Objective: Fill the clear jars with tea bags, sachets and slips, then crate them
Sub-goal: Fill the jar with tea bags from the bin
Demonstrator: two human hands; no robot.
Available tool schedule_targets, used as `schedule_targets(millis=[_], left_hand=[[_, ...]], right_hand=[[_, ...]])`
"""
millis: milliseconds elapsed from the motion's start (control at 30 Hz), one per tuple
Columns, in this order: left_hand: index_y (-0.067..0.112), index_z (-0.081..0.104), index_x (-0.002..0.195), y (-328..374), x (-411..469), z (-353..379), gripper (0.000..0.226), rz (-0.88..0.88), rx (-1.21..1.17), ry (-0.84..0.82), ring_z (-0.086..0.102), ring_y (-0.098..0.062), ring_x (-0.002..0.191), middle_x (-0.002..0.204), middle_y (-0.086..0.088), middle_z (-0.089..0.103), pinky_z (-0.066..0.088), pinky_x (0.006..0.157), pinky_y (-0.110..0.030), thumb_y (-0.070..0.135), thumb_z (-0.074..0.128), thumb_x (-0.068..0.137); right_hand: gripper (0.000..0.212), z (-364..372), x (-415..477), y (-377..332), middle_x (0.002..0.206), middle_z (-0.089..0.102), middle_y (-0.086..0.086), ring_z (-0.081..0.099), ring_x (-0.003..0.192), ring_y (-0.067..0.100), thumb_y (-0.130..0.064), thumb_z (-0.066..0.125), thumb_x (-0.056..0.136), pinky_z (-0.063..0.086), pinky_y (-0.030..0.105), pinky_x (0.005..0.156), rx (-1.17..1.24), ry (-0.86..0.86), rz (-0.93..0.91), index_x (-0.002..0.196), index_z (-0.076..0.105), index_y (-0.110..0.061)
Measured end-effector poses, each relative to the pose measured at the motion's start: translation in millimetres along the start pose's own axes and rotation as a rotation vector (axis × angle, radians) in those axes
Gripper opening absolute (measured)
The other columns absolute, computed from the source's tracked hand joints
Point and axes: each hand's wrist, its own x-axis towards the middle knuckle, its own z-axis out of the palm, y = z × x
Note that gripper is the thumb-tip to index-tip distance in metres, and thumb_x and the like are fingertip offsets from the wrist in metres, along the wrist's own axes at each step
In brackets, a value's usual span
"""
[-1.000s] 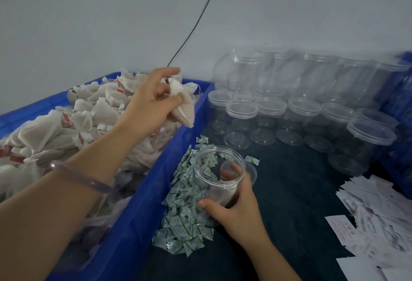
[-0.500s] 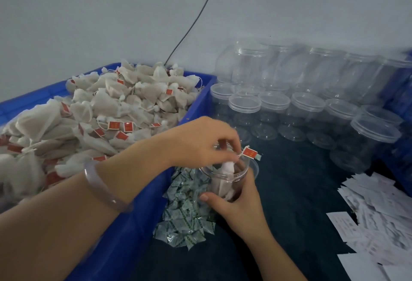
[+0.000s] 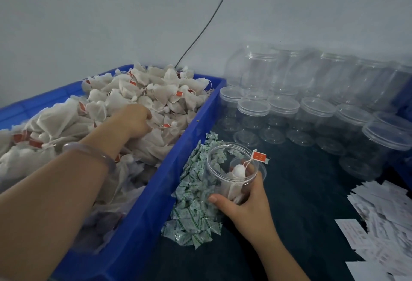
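The right hand (image 3: 244,205) is gripping the round clear plastic jar (image 3: 219,165) beside the crinkly green-white sachets (image 3: 191,209); a soft mesh tea bag (image 3: 239,171) is sitting inside. The left hand (image 3: 133,120) is lying with curled fingers in the heap of tea bags (image 3: 156,89) in the blue crate (image 3: 156,205); whether it is holding one, I cannot tell.

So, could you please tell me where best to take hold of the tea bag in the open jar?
Probably by its red tag, pinched from above: it hangs outside the jar rim, away from the right hand gripping the wall.
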Motion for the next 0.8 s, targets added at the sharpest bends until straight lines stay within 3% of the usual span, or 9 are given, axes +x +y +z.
schedule_targets(millis=[167, 333, 467, 533, 600, 633, 733, 800], left_hand=[[0.011, 0.063, 0.122, 6.5, -1.5, 2.9, 0.031, -0.053, 0.048, 0.092, 0.056, -0.028, 0.114, 0.127, -0.012, 0.058, 0.047, 0.097, -0.038, 0.007, 0.059, 0.091], [0.013, 0.071, 0.106, 6.4, -6.1, -3.0, 0.020, -0.062, -0.027, 0.192, 0.062, -0.027, 0.096, 0.114, -0.010, 0.065, 0.054, 0.088, -0.044, 0.009, 0.057, 0.093], [0.016, 0.069, 0.108, 9.3, -4.6, -17.2, 0.018, 0.058, -0.408, 0.469, 0.066, -0.018, 0.088, 0.101, -0.002, 0.070, 0.052, 0.081, -0.036, 0.015, 0.054, 0.096], [0.022, 0.065, 0.104, 16.9, -8.1, -24.8, 0.015, 0.058, -0.687, 0.488, 0.068, -0.012, 0.077, 0.088, 0.006, 0.067, 0.054, 0.071, -0.034, 0.017, 0.052, 0.098], [0.025, 0.059, 0.106, 23.2, -13.3, -28.0, 0.015, 0.020, -0.901, 0.506, 0.070, -0.019, 0.072, 0.079, 0.005, 0.062, 0.057, 0.068, -0.042, 0.017, 0.048, 0.100], [0.026, 0.057, 0.109, 24.5, -14.8, -28.3, 0.017, 0.015, -0.937, 0.516, 0.069, -0.021, 0.071, 0.077, 0.004, 0.060, 0.056, 0.064, -0.041, 0.016, 0.046, 0.101], [0.025, 0.052, 0.118, 28.6, -17.0, -28.8, 0.024, 0.026, -1.042, 0.488, 0.061, -0.003, 0.050, 0.073, 0.002, 0.054, 0.045, 0.056, -0.026, 0.011, 0.042, 0.100], [0.019, 0.050, 0.121, 37.7, -19.1, -28.9, 0.026, 0.001, -1.310, 0.424, 0.052, -0.002, 0.041, 0.071, -0.001, 0.049, 0.046, 0.057, -0.026, 0.007, 0.043, 0.100]], right_hand=[[0.073, -1.9, 0.4, 0.5, 0.114, 0.064, -0.030, 0.063, 0.104, -0.007, -0.047, 0.088, 0.050, 0.047, 0.005, 0.079, -0.023, 0.002, -0.002, 0.103, 0.043, -0.072], [0.074, -1.7, 0.3, -1.6, 0.113, 0.063, -0.032, 0.062, 0.103, -0.010, -0.046, 0.087, 0.051, 0.046, 0.003, 0.077, -0.017, 0.007, 0.014, 0.105, 0.043, -0.070], [0.083, -2.1, -0.6, -0.8, 0.118, 0.062, -0.031, 0.061, 0.108, -0.008, -0.048, 0.088, 0.050, 0.046, 0.004, 0.081, 0.021, -0.012, 0.028, 0.120, 0.044, -0.052], [0.084, -2.0, 0.3, -0.4, 0.118, 0.062, -0.031, 0.061, 0.109, -0.007, -0.048, 0.088, 0.050, 0.047, 0.005, 0.082, 0.023, -0.015, 0.041, 0.122, 0.044, -0.047], [0.086, -2.1, 0.3, -0.1, 0.118, 0.062, -0.030, 0.061, 0.109, -0.007, -0.048, 0.088, 0.051, 0.047, 0.005, 0.083, 0.024, -0.010, 0.048, 0.124, 0.044, -0.045], [0.087, -2.1, -0.1, -0.3, 0.119, 0.062, -0.030, 0.060, 0.109, -0.007, -0.048, 0.088, 0.051, 0.047, 0.006, 0.083, 0.025, -0.007, 0.049, 0.125, 0.043, -0.044], [0.088, -2.0, -0.9, 0.8, 0.118, 0.064, -0.027, 0.062, 0.108, -0.005, -0.048, 0.089, 0.049, 0.048, 0.007, 0.082, 0.036, -0.004, 0.056, 0.125, 0.044, -0.043], [0.085, -1.5, -0.6, 0.8, 0.117, 0.065, -0.025, 0.064, 0.106, -0.003, -0.047, 0.089, 0.050, 0.048, 0.007, 0.081, 0.034, -0.004, 0.056, 0.123, 0.045, -0.044]])
